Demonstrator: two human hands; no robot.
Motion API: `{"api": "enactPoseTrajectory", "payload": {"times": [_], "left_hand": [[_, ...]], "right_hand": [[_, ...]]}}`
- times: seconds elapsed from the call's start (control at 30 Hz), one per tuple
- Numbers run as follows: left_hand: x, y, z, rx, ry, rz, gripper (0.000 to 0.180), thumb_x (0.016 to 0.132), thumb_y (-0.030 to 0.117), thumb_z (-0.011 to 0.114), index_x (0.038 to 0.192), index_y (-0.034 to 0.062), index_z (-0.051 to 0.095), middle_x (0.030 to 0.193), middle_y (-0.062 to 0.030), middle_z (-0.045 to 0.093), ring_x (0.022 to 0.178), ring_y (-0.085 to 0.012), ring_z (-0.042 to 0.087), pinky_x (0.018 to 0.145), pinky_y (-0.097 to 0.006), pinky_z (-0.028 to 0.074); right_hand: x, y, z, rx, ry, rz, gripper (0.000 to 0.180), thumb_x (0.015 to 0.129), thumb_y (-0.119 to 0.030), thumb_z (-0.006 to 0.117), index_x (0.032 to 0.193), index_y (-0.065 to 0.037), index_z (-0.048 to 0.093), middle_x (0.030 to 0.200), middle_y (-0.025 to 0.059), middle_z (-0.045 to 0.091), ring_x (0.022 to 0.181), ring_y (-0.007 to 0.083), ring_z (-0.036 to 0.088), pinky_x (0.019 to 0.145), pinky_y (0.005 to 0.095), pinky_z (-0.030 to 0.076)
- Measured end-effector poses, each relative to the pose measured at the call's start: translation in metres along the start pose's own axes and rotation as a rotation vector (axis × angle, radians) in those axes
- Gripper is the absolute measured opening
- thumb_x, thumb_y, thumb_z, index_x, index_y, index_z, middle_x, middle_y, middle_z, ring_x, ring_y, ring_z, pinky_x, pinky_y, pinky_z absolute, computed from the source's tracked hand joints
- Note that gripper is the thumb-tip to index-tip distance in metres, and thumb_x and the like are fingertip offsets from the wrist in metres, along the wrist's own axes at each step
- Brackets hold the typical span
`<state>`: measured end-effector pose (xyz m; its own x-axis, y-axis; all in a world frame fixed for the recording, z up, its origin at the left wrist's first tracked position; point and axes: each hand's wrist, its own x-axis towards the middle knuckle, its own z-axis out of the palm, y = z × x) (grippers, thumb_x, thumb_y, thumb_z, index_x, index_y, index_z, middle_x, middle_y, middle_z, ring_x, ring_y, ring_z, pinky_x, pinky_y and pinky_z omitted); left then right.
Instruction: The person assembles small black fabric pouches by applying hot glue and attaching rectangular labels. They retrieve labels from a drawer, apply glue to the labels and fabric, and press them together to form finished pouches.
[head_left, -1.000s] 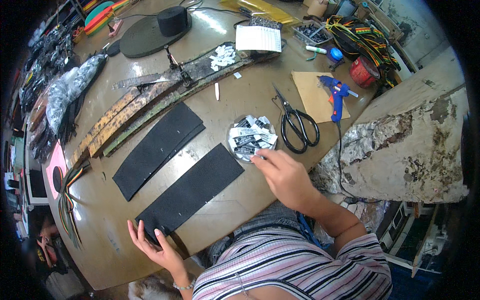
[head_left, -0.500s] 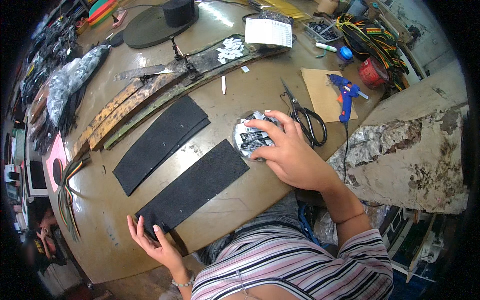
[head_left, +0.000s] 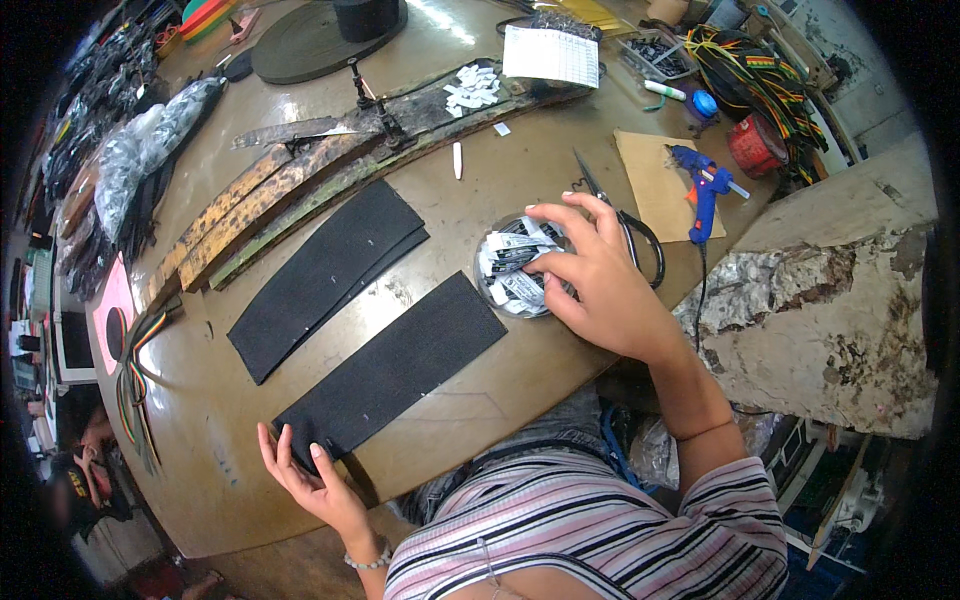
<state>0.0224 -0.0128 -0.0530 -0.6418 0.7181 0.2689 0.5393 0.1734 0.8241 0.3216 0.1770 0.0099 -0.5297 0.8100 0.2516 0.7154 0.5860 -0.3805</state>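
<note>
My right hand (head_left: 615, 290) is over a round clear tub (head_left: 481, 285), its fingers apart. The forefinger and thumb reach in among small black-and-white labels (head_left: 520, 245); whether one is pinched is hidden. To the left, a single black fabric strip (head_left: 400, 365) lies slanting across the table. At its near end is my left hand (head_left: 310, 485), fingers spread, with fingertips and thumb touching the strip's end. Beyond it lie more black strips (head_left: 330, 280), stacked slightly out of line. Scissors (head_left: 650, 250) with black handles lie just past my right hand, partly covered by it.
A blue glue gun (head_left: 705, 195) rests on brown cardboard (head_left: 640, 165) at right. Across the table runs a long wooden jig (head_left: 250, 210) bearing white pieces (head_left: 472, 90) and a paper sheet (head_left: 550, 55). A white marking stick (head_left: 457, 160) lies nearer. Plastic bags (head_left: 155, 150) are heaped at left.
My right forefinger and thumb have moved deeper into the tub, and the labels there are pushed up and shifted. My left hand stays by the strip's end. The whole view has shifted slightly.
</note>
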Motion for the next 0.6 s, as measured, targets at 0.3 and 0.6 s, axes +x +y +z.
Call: {"api": "enactPoseTrajectory", "payload": {"times": [0.3, 0.6], "left_hand": [[-0.001, 0.001, 0.000, 0.043, -0.002, 0.001, 0.032, 0.097, 0.008, 0.054, 0.126, -0.0020, 0.054, 0.152, -0.0166, 0.037, 0.141, -0.0299, 0.035, 0.117, -0.042, 0.026], [0.003, 0.031, 0.002, 0.297, -0.026, 0.175, 0.030, 0.092, 0.003, 0.055, 0.121, 0.0018, 0.058, 0.151, -0.0178, 0.038, 0.144, -0.0365, 0.030, 0.118, -0.050, 0.023]], "right_hand": [[0.013, 0.005, 0.007, 0.095, 0.012, 0.035, 0.011, 0.085, -0.013, 0.067, 0.091, -0.006, 0.072, 0.137, 0.0134, 0.052, 0.133, 0.0424, 0.034, 0.109, 0.0510, 0.032], [0.010, 0.010, -0.010, 0.103, 0.086, 0.061, 0.019, 0.084, -0.018, 0.069, 0.100, -0.007, 0.071, 0.136, 0.0138, 0.052, 0.133, 0.0407, 0.035, 0.111, 0.0495, 0.031]]}}
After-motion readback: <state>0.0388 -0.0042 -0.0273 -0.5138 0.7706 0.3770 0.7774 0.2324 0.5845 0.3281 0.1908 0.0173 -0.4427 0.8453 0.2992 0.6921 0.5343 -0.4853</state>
